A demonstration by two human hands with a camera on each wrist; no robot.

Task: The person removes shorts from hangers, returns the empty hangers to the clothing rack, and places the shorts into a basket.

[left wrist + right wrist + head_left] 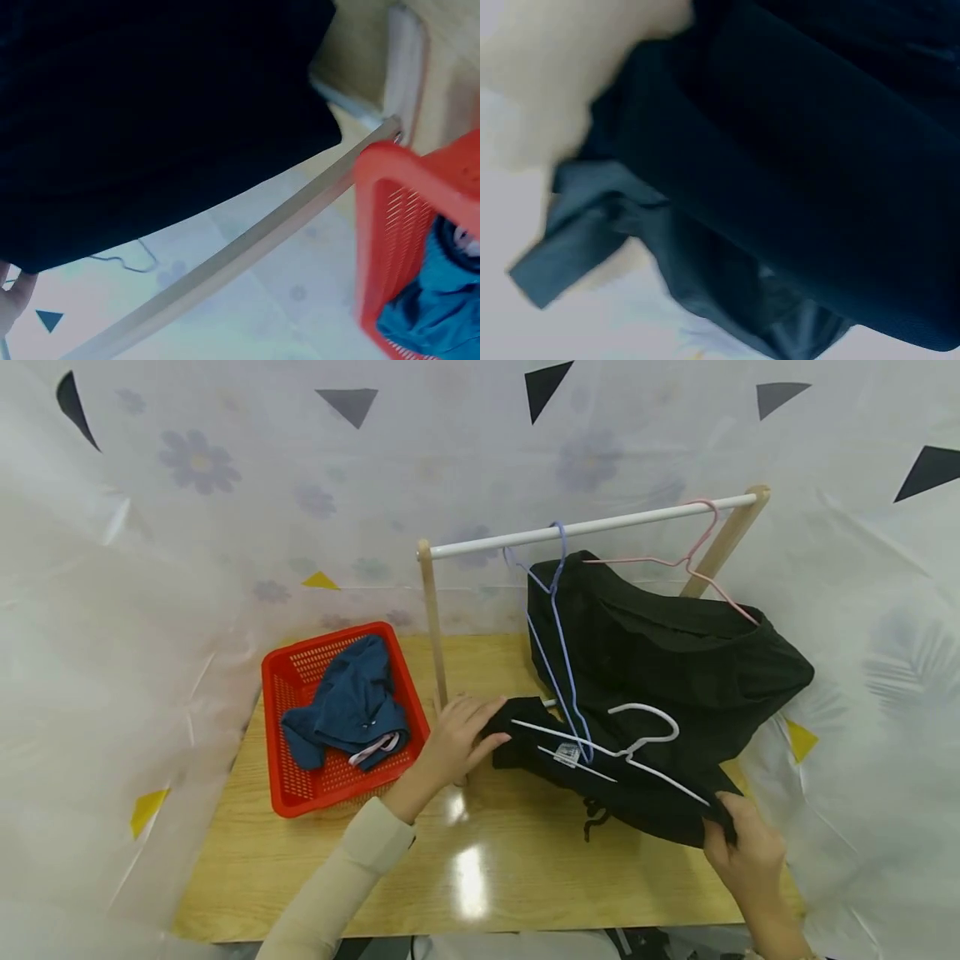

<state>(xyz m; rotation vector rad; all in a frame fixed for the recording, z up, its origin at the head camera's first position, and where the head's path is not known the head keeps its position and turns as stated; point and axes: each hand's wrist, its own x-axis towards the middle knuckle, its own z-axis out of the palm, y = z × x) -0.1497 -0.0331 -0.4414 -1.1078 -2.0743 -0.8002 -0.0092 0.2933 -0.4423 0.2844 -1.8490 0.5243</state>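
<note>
Black drawstring pants [645, 814] are stretched between my hands, waist upward; leg length is not clear. My left hand [453, 739] pinches the waist's left end between thumb and fingers. The waist's right end is gripped by my right hand [753, 852]. A white hanger [637, 747] lies across the waist opening, hook up, its arms reaching toward both ends. Below the waist hangs a dark drawstring [596, 817]. In the left wrist view, dark cloth [150, 112] fills much of the picture, with fingertips at its edge. Dark cloth [802, 172] covers the right wrist view; no hand shows there.
Behind the pants stands a rack with a white rail [495, 539] and wooden posts. On it hang a blue hanger [562, 635] and a pink hanger [690, 560] carrying a black garment [675, 668]. A red basket [273, 727] at left holds blue clothing [360, 702].
</note>
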